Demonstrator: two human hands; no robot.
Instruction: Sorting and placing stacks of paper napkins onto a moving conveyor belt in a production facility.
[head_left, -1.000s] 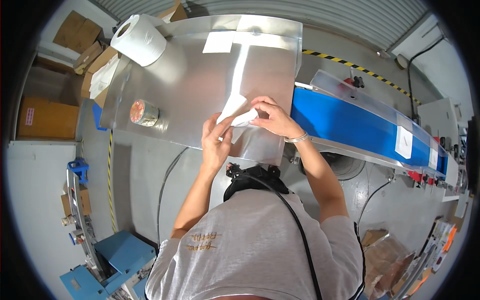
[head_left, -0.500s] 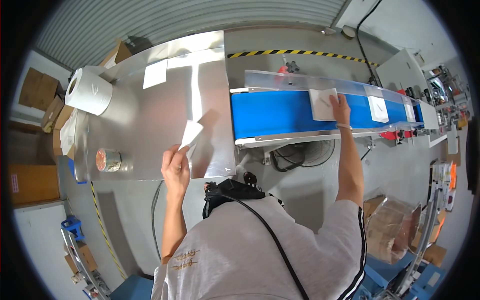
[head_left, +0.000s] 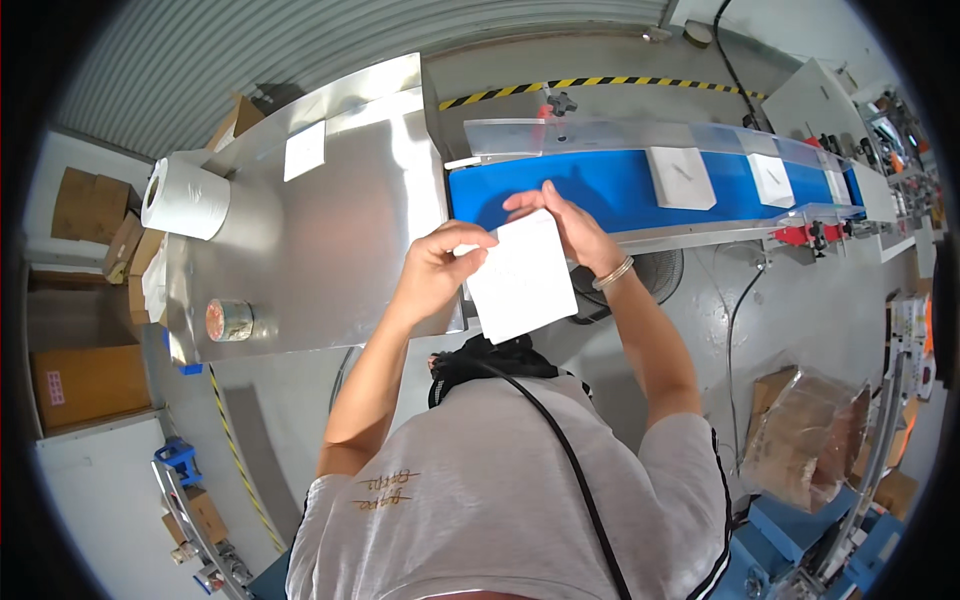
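Above the gap between the steel table and the conveyor's near edge, I hold up a flat white square packet (head_left: 524,283), tilted. My left hand (head_left: 437,265) pinches its upper left edge between thumb and fingers. My right hand (head_left: 582,236) is at the packet's upper right edge, its fingers stretched out and partly behind it; whether it touches the packet is hard to tell. On the blue conveyor belt (head_left: 600,197) to the right lie a similar white packet (head_left: 683,180) with a small grey mark, a second packet (head_left: 770,182), and another farther along.
On the steel table (head_left: 310,260) stand a large white roll (head_left: 186,200) and a tape roll (head_left: 229,320); a white sheet (head_left: 305,151) lies at its back. A clear guard rail (head_left: 600,140) runs along the belt's far side. A fan (head_left: 655,275) sits underneath.
My right hand has left the packet on the belt and come back toward my left hand. That packet has moved right. My left hand has moved right and raised the white piece it holds.
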